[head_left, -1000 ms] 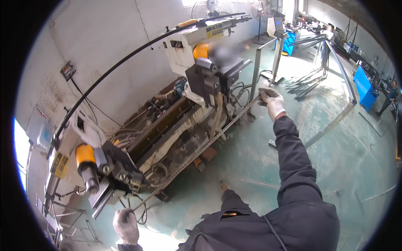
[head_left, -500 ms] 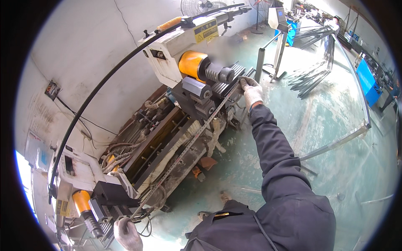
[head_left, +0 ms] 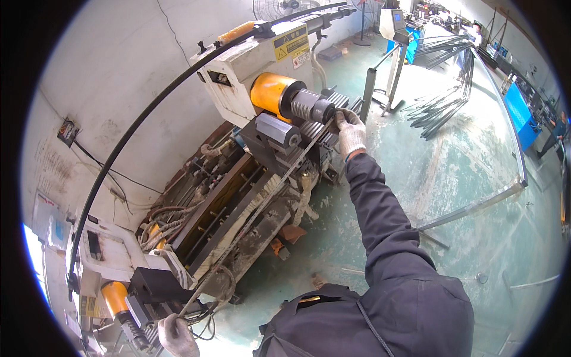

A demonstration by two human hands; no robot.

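Note:
A long thin metal rod (head_left: 299, 160) runs slantwise between my gloved hands, along the front of a two-headed machine. My right hand (head_left: 351, 134) reaches far forward, its fingers closed on the rod's far end, close beside the black ribbed spindle (head_left: 313, 106) of the far head. At the lower left my left hand (head_left: 177, 336) is closed around the near end, close to the black clamp block (head_left: 156, 288) of the near head. Its fingertips are partly hidden. Behind the spindle sits a yellow cylinder (head_left: 272, 92); a steel block (head_left: 278, 131) lies below it.
A black cable (head_left: 140, 113) arches over the machine. Hoses (head_left: 178, 220) lie along its bed. Beyond the far head stand a post with a control box (head_left: 393, 24) and bundled metal tubes (head_left: 443, 107). A metal frame (head_left: 476, 208) is at right; another person (head_left: 556, 134) stands farther off.
My right hand and the rod's far end have shifted slightly toward the far spindle. My left hand has moved a little left and stays on the near end. The view has shifted slightly.

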